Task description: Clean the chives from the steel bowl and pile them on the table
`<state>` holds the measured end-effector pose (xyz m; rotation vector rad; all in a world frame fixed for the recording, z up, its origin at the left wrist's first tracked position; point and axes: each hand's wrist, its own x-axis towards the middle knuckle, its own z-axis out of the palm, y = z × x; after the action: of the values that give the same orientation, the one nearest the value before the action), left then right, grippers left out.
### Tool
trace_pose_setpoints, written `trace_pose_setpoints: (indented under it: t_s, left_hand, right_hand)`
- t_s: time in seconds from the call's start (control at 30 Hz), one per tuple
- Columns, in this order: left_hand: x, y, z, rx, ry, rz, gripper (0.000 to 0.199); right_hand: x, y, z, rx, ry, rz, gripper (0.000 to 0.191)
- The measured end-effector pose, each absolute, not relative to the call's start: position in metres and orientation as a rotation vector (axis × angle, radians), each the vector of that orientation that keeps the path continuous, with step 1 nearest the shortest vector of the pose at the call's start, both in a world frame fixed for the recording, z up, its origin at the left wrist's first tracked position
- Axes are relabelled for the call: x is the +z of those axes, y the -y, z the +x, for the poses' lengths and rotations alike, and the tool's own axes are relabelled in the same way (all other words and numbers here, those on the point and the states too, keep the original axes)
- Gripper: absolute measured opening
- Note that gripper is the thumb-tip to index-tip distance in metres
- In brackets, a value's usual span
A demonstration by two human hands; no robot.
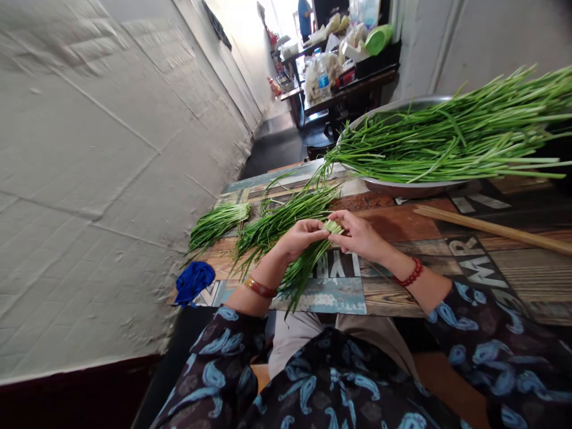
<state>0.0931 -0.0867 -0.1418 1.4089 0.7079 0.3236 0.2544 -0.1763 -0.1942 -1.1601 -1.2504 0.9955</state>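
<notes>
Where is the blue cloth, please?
In the head view, the blue cloth lies at the left end of the table, by the wall, near the leftmost green bundle.

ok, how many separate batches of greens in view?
4: heap in metal bowl, neat bunch at left end of table, loose pile beside it, held bunch in left hand and right hand. More may be hidden.

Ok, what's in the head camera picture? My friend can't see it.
A person's left hand and right hand hold a green leafy bunch by its pale ends over a plank-patterned table. Nearby: green stalks, a crumpled blue cloth, and a silvery metal basin heaped with more.
</notes>
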Motion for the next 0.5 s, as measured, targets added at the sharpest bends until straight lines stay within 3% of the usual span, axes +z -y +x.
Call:
trace_pose_setpoints:
  t_s: [0.17,0.5]
  left_hand:
    - [-0.153,0.085,0.097,0.293,-0.765,1.405,0.042]
    - [-0.153,0.059,0.098,0.242,-0.760,1.518,0.045]
  right_hand:
    - [-0.201,0.193,0.266,1.114,1.254,-1.321,0.028]
    - [-0.202,0.188,0.265,1.186,1.212,-1.335,0.026]
